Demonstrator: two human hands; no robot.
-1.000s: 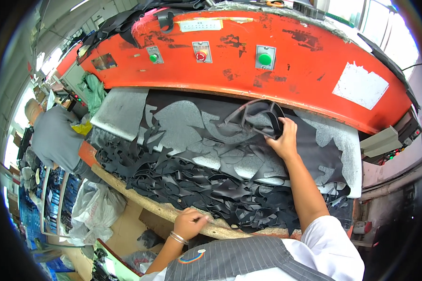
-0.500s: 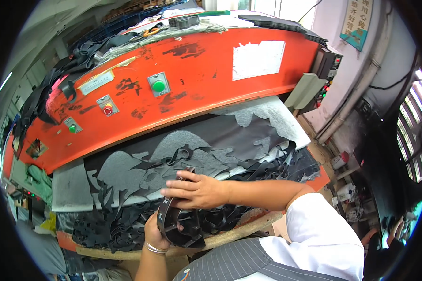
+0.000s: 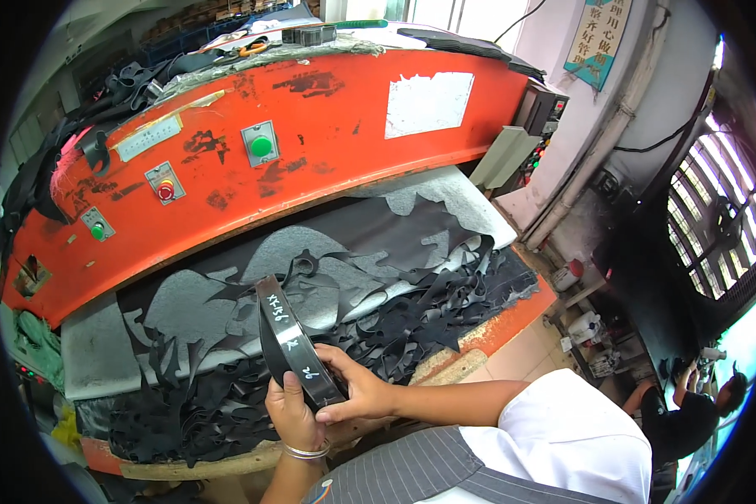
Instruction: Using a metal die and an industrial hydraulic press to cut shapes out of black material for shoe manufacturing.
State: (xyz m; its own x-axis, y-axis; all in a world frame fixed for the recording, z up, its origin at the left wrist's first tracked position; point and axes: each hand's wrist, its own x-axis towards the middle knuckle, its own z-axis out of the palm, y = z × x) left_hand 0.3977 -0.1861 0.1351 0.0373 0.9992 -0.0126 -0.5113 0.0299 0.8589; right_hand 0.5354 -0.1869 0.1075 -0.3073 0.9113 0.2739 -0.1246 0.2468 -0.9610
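A dark metal cutting die [image 3: 292, 343], a curved band with white handwritten marks on its side, is held tilted up in front of me. My left hand [image 3: 296, 416] grips its lower end, thumb along the near side and a bangle at the wrist. From the right, my right hand [image 3: 357, 388] closes round the same lower end. The die's far tip stands over dark leather [image 3: 344, 225] with cut-out shapes, which lies on the pale grey pad [image 3: 88, 357] of a red press [image 3: 328, 126]. What lies inside the die is hidden.
Tangled black leather scraps [image 3: 202, 412] heap along the press's near edge, above a worn wooden rail [image 3: 193, 466]. Green and red buttons sit on the press front. A grey control box [image 3: 504, 155] projects at its right end. Another person [image 3: 689, 416] works at far right.
The die has been turned so its marked outer side faces up. My right hand has moved from its top to its lower end. The view has shifted a little to the right.
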